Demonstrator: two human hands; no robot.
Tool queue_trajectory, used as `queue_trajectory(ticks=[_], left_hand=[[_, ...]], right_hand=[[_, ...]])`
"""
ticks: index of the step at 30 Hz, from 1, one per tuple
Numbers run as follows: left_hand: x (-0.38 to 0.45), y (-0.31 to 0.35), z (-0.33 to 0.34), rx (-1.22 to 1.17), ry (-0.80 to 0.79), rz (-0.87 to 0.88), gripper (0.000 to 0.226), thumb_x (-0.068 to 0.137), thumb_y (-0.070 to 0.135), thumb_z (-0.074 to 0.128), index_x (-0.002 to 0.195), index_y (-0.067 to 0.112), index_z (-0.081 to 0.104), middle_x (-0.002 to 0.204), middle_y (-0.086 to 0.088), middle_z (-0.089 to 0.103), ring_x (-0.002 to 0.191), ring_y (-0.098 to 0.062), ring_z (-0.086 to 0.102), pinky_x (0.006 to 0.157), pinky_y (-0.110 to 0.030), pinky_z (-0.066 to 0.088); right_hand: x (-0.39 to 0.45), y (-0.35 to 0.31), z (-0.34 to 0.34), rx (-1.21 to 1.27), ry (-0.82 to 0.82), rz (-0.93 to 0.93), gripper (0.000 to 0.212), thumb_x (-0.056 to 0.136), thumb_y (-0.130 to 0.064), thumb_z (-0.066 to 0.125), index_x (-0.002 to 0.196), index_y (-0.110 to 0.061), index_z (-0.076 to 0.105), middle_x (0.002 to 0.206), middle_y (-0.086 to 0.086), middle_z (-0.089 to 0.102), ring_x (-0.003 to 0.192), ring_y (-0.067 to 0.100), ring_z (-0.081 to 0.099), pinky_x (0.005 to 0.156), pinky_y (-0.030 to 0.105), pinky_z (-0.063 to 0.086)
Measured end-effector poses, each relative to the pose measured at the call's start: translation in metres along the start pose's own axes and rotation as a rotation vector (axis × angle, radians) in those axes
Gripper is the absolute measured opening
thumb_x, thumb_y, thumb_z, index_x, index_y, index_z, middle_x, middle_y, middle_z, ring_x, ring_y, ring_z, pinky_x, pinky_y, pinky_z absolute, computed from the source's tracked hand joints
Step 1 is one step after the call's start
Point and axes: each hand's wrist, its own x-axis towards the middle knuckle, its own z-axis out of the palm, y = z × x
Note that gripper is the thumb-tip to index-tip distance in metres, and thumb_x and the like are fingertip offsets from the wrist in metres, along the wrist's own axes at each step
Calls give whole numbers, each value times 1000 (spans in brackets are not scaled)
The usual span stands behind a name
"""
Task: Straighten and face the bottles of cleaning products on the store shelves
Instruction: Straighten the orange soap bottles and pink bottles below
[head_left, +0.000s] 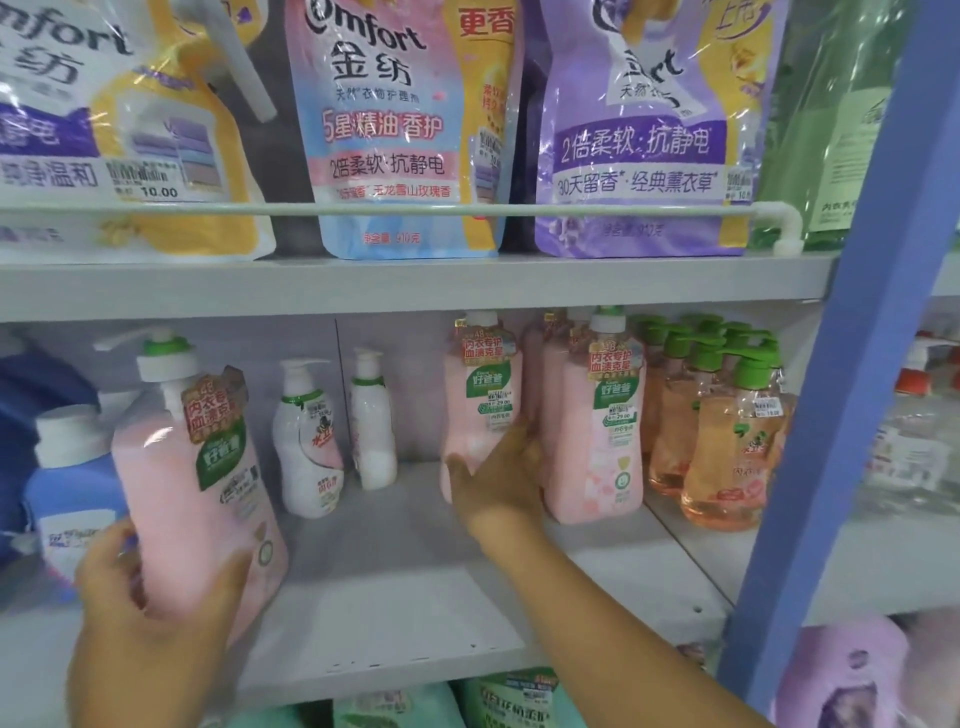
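My left hand (150, 613) grips a large pink pump bottle (197, 483) by its lower body and holds it tilted at the front left of the grey shelf (395, 597). Further back, my right hand (501, 483) wraps its fingers round the base of a second pink pump bottle (480, 395), which stands upright with its label forward. A third pink bottle (602, 415) stands just right of it, with more behind. Two small white pump bottles (311, 441) stand at the back between my hands.
Several orange pump bottles with green tops (722, 431) fill the shelf's right end. A blue bottle with a white cap (67, 478) sits at the far left. Softener refill pouches (395, 119) stand on the shelf above behind a white rail. A blue upright post (841, 364) bounds the right side.
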Motion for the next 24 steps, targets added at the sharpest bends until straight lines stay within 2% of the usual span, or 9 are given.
queue_trajectory(ticks=[2, 4, 6, 8, 11, 13, 15, 18, 24], left_hand=[[-5, 0, 9, -2, -84, 14, 89, 61, 40, 91, 140, 26, 51, 126, -6, 70, 104, -28, 71, 91, -51, 58], [-9, -4, 24, -57, -187, 22, 87, 66, 22, 97, 135, 39, 49, 124, -1, 72, 103, -20, 73, 88, -36, 60], [-12, -1, 47, -129, -326, 27, 84, 72, 5, 87, 121, 61, 49, 118, 13, 73, 101, -1, 72, 82, -16, 57], [-13, 9, 72, -145, -474, 16, 80, 72, 12, 83, 115, 68, 45, 120, 23, 71, 107, 3, 69, 89, -19, 56], [-12, 22, 111, -179, -668, -11, 70, 79, 27, 82, 123, 63, 42, 127, 25, 68, 116, 0, 66, 99, -35, 53], [-12, 30, 132, -154, -726, 15, 67, 85, 29, 82, 124, 67, 42, 125, 32, 66, 110, 6, 67, 93, -29, 57], [-11, 40, 147, -99, -722, 67, 66, 88, 33, 81, 130, 68, 42, 123, 36, 61, 106, 12, 64, 82, -17, 56], [-7, 46, 164, -39, -730, 125, 63, 89, 39, 78, 134, 67, 43, 118, 30, 52, 102, 13, 59, 74, -9, 53], [0, 45, 181, -12, -719, 105, 63, 92, 34, 77, 144, 51, 47, 133, 10, 62, 111, -5, 66, 96, -39, 58]], right_hand=[[-16, 8, -20, 142, 39, -136, 77, 89, -49, 63, 154, -26, 30, 152, -4, 37, 130, 15, 49, 108, 37, 46], [-22, 23, -51, 247, 203, -209, 63, 80, -53, 60, 139, -34, 47, 137, -13, 46, 117, 5, 52, 100, 31, 48], [-15, 45, -80, 287, 369, -207, 60, 80, -42, 70, 135, -26, 53, 131, -7, 48, 118, 15, 56, 100, 36, 50], [-2, 65, -99, 297, 465, -143, 66, 82, -22, 81, 141, -15, 52, 132, 2, 47, 123, 28, 55, 101, 38, 49], [21, 83, -101, 263, 349, -17, 108, 75, -20, 91, 160, -11, 24, 157, 14, 30, 145, 32, 36, 113, 39, 40], [30, 86, -95, 309, 172, 56, 122, 70, -24, 94, 162, -16, 15, 159, 10, 31, 143, 29, 41, 114, 46, 42], [34, 92, -87, 343, 107, 72, 109, 64, -26, 95, 150, -27, 28, 143, 2, 52, 127, 25, 58, 105, 44, 50], [30, 95, -79, 242, 145, 102, 94, 51, -56, 86, 129, -37, 36, 122, -6, 64, 105, 19, 67, 89, 39, 56], [29, 94, -72, 139, 164, 79, 102, 59, -58, 88, 141, -28, 34, 128, -2, 57, 113, 23, 61, 86, 37, 52]])
